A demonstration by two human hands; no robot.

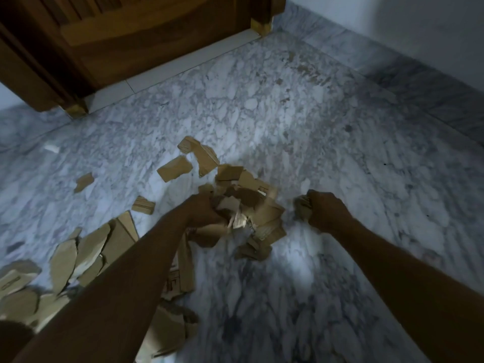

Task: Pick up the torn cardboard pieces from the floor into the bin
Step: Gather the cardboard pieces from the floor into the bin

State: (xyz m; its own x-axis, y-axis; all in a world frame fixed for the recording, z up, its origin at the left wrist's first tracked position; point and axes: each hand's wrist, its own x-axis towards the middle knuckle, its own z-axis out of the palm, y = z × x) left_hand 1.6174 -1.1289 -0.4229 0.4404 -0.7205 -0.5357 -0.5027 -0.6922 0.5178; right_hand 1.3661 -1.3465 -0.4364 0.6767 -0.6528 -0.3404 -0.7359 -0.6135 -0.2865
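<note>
Progress: early; most torn cardboard pieces (86, 252) lie on marble floor (288, 113), the bulk lower left, strays toward wooden door (131, 48).
Left hand (207, 210): fingers clenched round thick bundle (246, 205) of scraps.
Right hand (326, 212): fist closed on small crumpled scrap (303, 208).
Bin: not in view; contents unknown.
Remaining: dump both handfuls, clear the rest.

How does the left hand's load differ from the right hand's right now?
The left hand grips a big loose bunch of cardboard pieces; the right hand grips only a small wad. The bunch fans out well beyond the left hand's fingers; the wad barely pokes out of the right hand. Other loose pieces lie around the bunch; the floor around the wad is bare. Both loads are brown torn cardboard held in curled fingers.
</note>
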